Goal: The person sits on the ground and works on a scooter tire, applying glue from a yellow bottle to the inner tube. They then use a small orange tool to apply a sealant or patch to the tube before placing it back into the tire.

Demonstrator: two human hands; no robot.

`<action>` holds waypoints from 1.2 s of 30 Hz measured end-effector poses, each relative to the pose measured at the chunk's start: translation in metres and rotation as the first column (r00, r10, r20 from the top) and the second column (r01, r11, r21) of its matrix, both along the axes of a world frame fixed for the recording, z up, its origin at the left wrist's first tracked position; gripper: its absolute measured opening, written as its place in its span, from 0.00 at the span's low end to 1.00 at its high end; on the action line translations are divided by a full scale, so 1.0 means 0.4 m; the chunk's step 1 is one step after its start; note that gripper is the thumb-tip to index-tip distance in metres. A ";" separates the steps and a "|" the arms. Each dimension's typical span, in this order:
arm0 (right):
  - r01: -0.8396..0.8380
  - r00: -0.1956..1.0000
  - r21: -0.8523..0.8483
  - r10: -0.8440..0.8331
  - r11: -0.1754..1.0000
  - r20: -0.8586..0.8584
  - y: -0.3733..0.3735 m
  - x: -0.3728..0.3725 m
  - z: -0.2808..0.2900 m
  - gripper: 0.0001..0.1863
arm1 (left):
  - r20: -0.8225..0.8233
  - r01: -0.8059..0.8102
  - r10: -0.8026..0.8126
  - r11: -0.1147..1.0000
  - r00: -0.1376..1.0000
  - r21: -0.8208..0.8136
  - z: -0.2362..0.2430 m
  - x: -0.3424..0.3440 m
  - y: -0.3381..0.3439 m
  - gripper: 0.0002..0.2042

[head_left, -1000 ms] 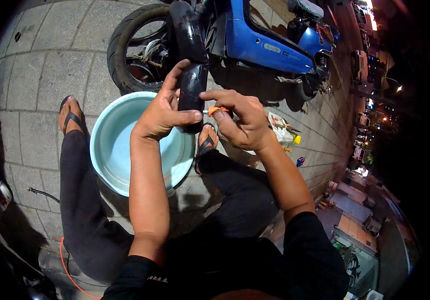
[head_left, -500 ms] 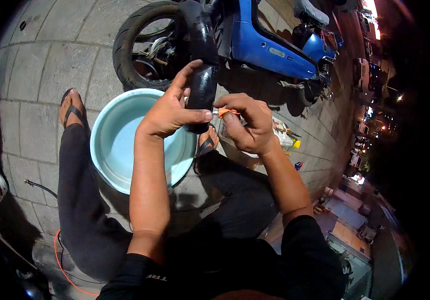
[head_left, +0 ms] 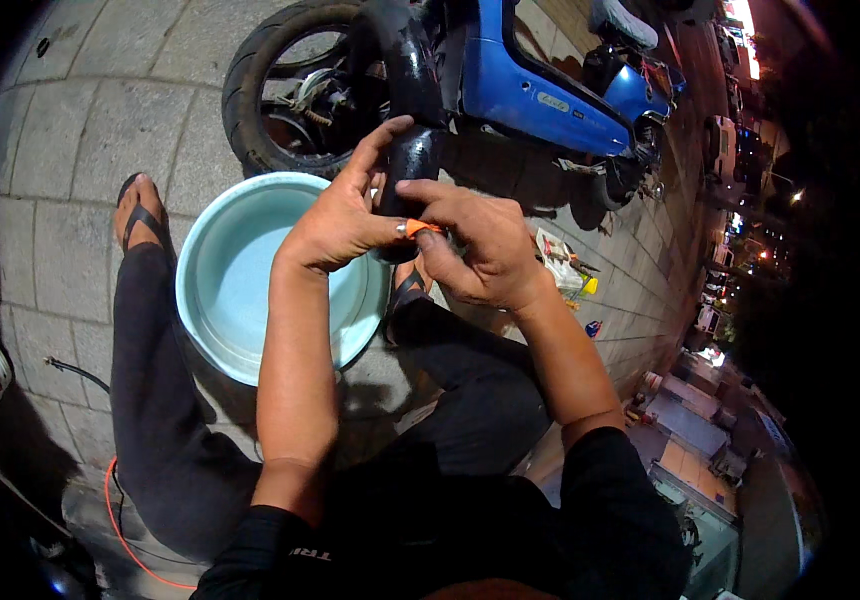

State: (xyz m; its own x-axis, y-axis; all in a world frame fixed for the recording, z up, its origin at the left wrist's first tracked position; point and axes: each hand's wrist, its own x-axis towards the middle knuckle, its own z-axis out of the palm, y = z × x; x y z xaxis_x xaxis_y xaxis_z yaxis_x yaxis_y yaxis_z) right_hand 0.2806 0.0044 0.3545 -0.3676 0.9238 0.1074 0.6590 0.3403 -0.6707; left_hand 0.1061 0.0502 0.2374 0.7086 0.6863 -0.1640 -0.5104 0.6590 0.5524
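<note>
A glossy black inner tube (head_left: 412, 155) stands up between my hands, plump and curved at its upper part. My left hand (head_left: 335, 228) grips it from the left, fingers behind and thumb across the near side. Beside the left thumb tip is a small orange piece (head_left: 424, 229), pinched between the thumb and index finger of my right hand (head_left: 485, 245). The right fingers lie over the front of the tube and hide part of it. What exactly the orange piece is cannot be made out.
A pale blue basin (head_left: 190, 285) sits on the paving below my left forearm. Beyond it a scooter wheel with a black tyre (head_left: 243, 90) joins a blue scooter (head_left: 540, 105). Right of my right hand lie small tools (head_left: 575, 262). An orange hose (head_left: 115, 510) runs at lower left.
My right hand has moved left with the orange piece, which is now over the tube and close against the left thumb. The left hand keeps its hold.
</note>
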 end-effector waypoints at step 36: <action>0.482 0.862 -0.141 -0.497 0.865 -0.100 -0.072 0.059 -0.035 0.09 | -0.318 0.023 0.047 0.977 0.947 0.213 0.054 0.037 -0.017 0.54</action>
State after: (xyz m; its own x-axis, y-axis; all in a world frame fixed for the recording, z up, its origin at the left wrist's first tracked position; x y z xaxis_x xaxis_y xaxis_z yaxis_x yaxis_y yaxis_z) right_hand 0.3044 -0.0243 0.3407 0.1450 0.9893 0.0128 0.6272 -0.0819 -0.7745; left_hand 0.1211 0.0435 0.2588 0.6341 0.7381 -0.2307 -0.2914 0.5044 0.8128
